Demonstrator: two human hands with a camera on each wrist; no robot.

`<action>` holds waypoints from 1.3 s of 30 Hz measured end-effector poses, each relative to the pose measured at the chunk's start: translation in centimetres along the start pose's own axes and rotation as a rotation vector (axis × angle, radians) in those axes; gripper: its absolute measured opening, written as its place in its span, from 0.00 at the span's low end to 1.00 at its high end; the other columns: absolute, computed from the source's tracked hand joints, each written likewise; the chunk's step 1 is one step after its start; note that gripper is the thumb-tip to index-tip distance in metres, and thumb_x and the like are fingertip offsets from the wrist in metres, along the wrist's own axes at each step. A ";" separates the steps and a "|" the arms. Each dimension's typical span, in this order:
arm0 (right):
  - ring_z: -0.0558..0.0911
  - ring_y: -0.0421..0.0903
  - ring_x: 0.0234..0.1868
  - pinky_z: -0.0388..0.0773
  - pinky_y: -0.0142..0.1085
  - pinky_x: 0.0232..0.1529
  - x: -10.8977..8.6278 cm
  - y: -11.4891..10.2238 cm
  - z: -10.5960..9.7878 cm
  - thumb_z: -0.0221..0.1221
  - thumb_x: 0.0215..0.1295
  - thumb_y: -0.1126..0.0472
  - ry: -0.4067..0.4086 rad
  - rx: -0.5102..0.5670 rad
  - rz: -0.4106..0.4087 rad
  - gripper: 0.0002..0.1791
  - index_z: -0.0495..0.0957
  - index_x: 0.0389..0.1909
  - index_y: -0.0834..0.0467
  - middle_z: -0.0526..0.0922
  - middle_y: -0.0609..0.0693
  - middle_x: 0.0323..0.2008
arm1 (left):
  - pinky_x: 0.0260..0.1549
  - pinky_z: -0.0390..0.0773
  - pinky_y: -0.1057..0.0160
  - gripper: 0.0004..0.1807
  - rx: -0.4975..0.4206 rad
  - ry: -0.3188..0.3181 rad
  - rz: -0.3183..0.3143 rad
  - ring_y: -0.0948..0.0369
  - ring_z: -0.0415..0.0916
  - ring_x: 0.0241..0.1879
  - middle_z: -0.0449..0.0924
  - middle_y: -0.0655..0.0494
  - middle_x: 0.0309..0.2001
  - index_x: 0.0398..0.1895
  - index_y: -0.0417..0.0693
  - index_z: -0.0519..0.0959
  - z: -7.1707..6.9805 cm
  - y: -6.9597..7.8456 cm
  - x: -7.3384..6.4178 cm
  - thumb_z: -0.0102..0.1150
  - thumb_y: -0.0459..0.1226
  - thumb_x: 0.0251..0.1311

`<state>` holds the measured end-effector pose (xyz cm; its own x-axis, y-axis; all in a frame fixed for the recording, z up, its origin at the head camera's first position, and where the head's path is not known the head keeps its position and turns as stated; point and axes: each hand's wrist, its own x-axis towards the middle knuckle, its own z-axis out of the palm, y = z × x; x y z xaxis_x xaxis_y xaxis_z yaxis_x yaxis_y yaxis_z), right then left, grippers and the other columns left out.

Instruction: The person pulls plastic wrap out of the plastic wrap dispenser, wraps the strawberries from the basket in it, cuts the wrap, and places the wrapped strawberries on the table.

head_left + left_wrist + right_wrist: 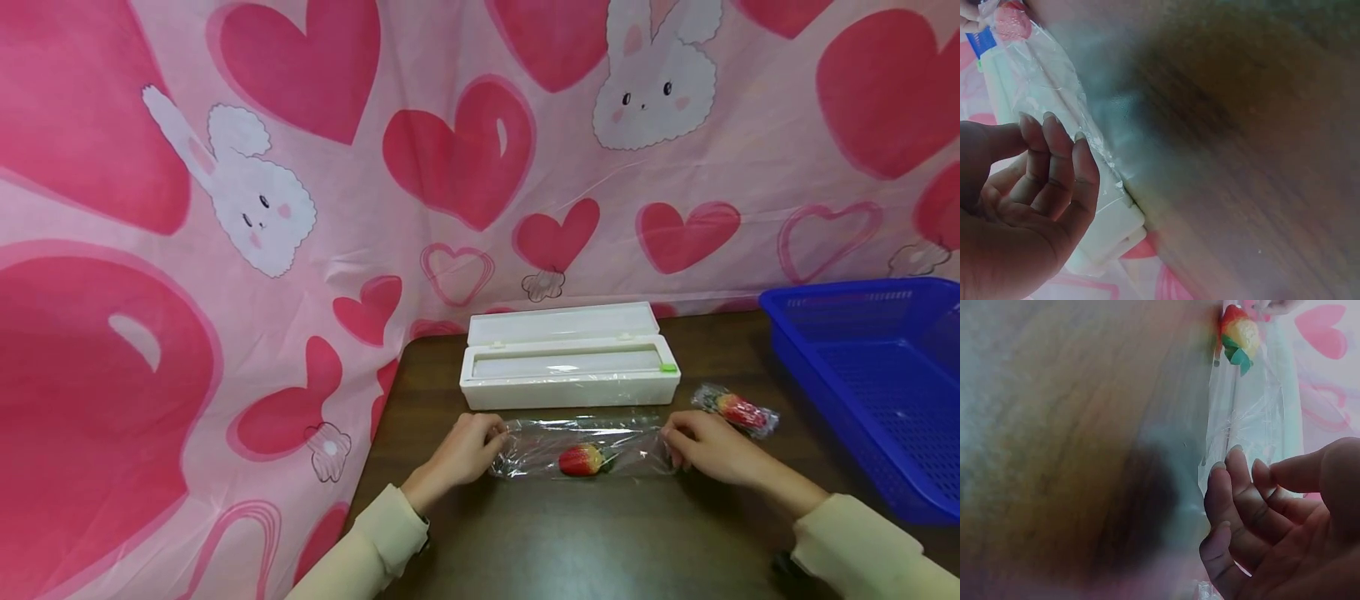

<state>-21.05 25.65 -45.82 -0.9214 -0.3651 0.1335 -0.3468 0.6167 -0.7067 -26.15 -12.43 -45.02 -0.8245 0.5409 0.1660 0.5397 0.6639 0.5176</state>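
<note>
A strip of clear plastic wrap [528, 450] stretches between my two hands. A strawberry [581, 460], red with a yellow top and green leaves, lies at the middle of the strip; the right wrist view shows the strawberry [1241, 337] leaf end toward that hand. My left hand [468, 448] pinches the wrap's left end between thumb and fingertips. At the other end, my right hand [708, 447] pinches it the same way. Just behind the strip stands a white plastic wrap dispenser box [570, 392], its lid raised and a green slider [667, 367] at the right end.
To the right of the box, beyond my right hand, lies another strawberry [738, 411] wrapped in clear film. A blue plastic basket [832, 400] stands at the right side of the dark wooden table [540, 542]. A pink heart-patterned cloth [450, 150] hangs behind and at the left.
</note>
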 end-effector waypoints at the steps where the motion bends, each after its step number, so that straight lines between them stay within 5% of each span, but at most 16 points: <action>1: 0.75 0.37 0.20 0.74 0.34 0.25 0.1 0.0 0.0 0.52 0.77 0.64 -0.008 -0.009 0.006 0.15 0.76 0.26 0.55 0.77 0.42 0.20 | 0.19 0.70 0.68 0.06 0.000 -0.004 -0.008 0.70 0.67 0.17 0.76 0.64 0.18 0.35 0.42 0.86 0.0 0.0 0.1 0.61 0.31 0.68; 20: 0.73 0.38 0.15 0.71 0.34 0.19 0.7 0.6 0.6 0.60 0.70 0.63 -0.031 -0.117 0.091 0.13 0.77 0.23 0.53 0.73 0.41 0.17 | 0.22 0.72 0.64 0.05 0.065 -0.093 -0.122 0.67 0.71 0.21 0.78 0.66 0.20 0.26 0.50 0.85 0.2 -0.1 0.7 0.68 0.32 0.58; 31: 0.67 0.35 0.20 0.64 0.33 0.23 1.0 0.9 0.5 0.66 0.64 0.60 -0.019 -0.223 0.067 0.14 0.76 0.20 0.49 0.70 0.38 0.18 | 0.34 0.76 0.66 0.07 0.093 -0.164 0.067 0.67 0.76 0.33 0.81 0.63 0.32 0.35 0.50 0.85 0.5 -1.1 1.3 0.67 0.28 0.60; 39: 0.66 0.35 0.20 0.63 0.33 0.23 1.2 1.4 0.6 0.67 0.62 0.59 -0.019 -0.226 0.068 0.14 0.75 0.19 0.48 0.69 0.37 0.18 | 0.36 0.75 0.64 0.07 0.130 -0.236 0.050 0.67 0.75 0.37 0.80 0.64 0.35 0.37 0.54 0.86 0.3 -1.4 1.1 0.65 0.31 0.64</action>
<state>-22.50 25.66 -47.12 -0.9412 -0.3289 0.0766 -0.3166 0.7802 -0.5395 -27.77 -12.64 -45.84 -0.7425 0.6696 -0.0192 0.6084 0.6860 0.3992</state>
